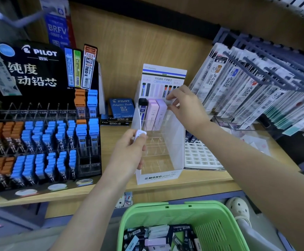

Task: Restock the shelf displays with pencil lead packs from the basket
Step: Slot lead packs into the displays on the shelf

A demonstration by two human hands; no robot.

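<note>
The right hand [185,105] pinches a pale translucent lead pack [171,102] between thumb and fingertips at the back row of the white-and-clear plastic MONO display stand [158,175]. The pack sits just at 3 o'clock of a lilac pack [161,113], a pink pack [152,113] and a black pack [142,105], which stand upright side by side. The left hand [129,151], at 7 o'clock of the right and apart from it, curls around a small white lead pack [139,134] by the stand's left wall. Both forearms reach in from the bottom of the view.

At 9 o'clock of the stand is a black Pilot display rack [39,69] packed with blue-capped and orange-capped lead tubes [39,138]. A blue Pilot box [122,107] stands between the two. At 3 o'clock lies a white lattice plastic tray [200,154], and beyond it refill packets [238,84] hang in rows on grey pegs.

All of this rests on a light wooden shelf [192,182] with a wooden back panel [129,42]. At 6 o'clock, below the shelf edge, a green perforated plastic basket [165,203] holds a loose pile of black, pink, lilac and pale-blue lead packs [156,236].
</note>
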